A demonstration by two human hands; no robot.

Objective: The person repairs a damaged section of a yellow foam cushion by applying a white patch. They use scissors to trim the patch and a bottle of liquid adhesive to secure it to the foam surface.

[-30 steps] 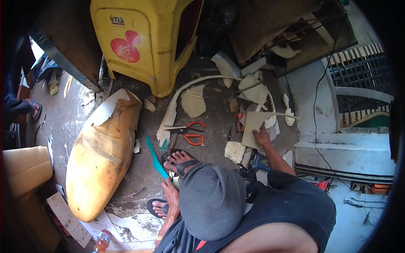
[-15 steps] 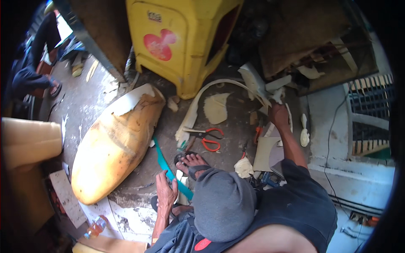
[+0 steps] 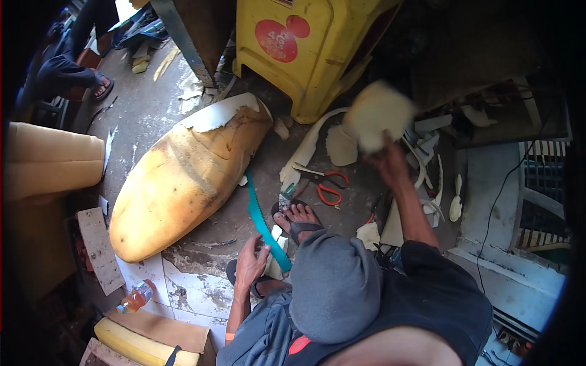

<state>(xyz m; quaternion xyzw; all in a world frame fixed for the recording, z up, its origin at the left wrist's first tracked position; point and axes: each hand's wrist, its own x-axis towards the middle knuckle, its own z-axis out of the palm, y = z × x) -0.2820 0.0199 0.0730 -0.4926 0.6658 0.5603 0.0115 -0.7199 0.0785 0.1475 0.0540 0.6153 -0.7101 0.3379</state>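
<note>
My right hand (image 3: 390,161) is raised above the floor, gripping the lower edge of a pale foam piece (image 3: 378,116), rounded and blurred by motion. My left hand (image 3: 251,262) hangs low beside a teal strip (image 3: 261,219), fingers loosely apart and nothing visible in them. Left of the strip lies a large yellow foam seat pad (image 3: 183,177) with a torn white patch at its far end. Red-handled scissors (image 3: 329,188) rest on the floor, blades parted, beyond a sandalled foot (image 3: 298,218). A flat cream scrap (image 3: 340,146) lies behind them, partly under the held piece.
A yellow plastic stool (image 3: 305,61) stands at the back. A long white foam strip (image 3: 308,143) curves past the scissors. White offcuts (image 3: 427,146) lie at right. A drink bottle (image 3: 137,296) lies lower left. Another person's sandalled foot (image 3: 102,85) shows far left.
My right hand has lifted from the offcuts and moved left, now with a pale foam piece in it. The left hand stays by the teal strip. The whole view has shifted.
</note>
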